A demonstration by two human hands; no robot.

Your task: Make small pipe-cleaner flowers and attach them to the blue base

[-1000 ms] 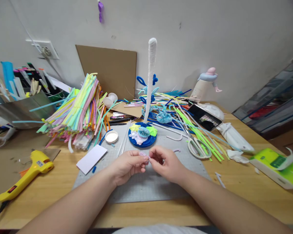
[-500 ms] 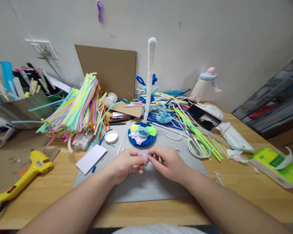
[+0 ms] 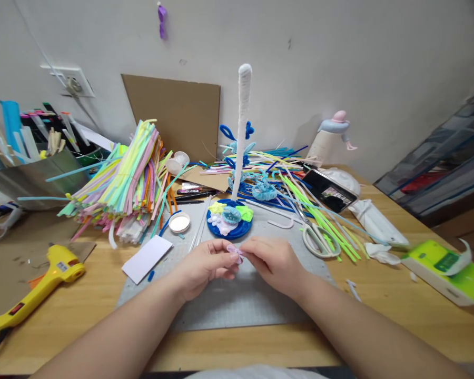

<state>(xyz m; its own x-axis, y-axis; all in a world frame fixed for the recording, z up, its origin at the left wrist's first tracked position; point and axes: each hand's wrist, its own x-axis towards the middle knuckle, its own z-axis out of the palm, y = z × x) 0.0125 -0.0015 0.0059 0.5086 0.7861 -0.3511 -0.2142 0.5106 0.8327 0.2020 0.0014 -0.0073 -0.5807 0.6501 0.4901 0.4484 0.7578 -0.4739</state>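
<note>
A small light-purple pipe cleaner piece (image 3: pixel 235 251), bent into loops, is pinched between the thumb and fingers of my left hand (image 3: pixel 209 265). My right hand (image 3: pixel 274 265) closes its fingertips on the right side of the same piece. Both hands hover over a grey cutting mat (image 3: pixel 237 310). Just beyond them stands a round blue base (image 3: pixel 217 231) bearing yellow, white, green and light-blue fuzzy shapes. A tall white wrapped stem (image 3: pixel 243 121) rises from behind it, with blue fuzzy loops near its lower part.
Bundled pastel pipe cleaners (image 3: pixel 122 173) lie left, near a yellow hot glue gun (image 3: pixel 43 287) and a white card (image 3: pixel 147 259). At right are scissors (image 3: pixel 321 239), loose green pipe cleaners (image 3: pixel 312 205), a phone (image 3: pixel 329 190) and a green tissue pack (image 3: pixel 450 268).
The purple piece now shows more of its loops between my hands. My right hand's fingers have drawn closer together and turned slightly; my left hand stays nearly in place.
</note>
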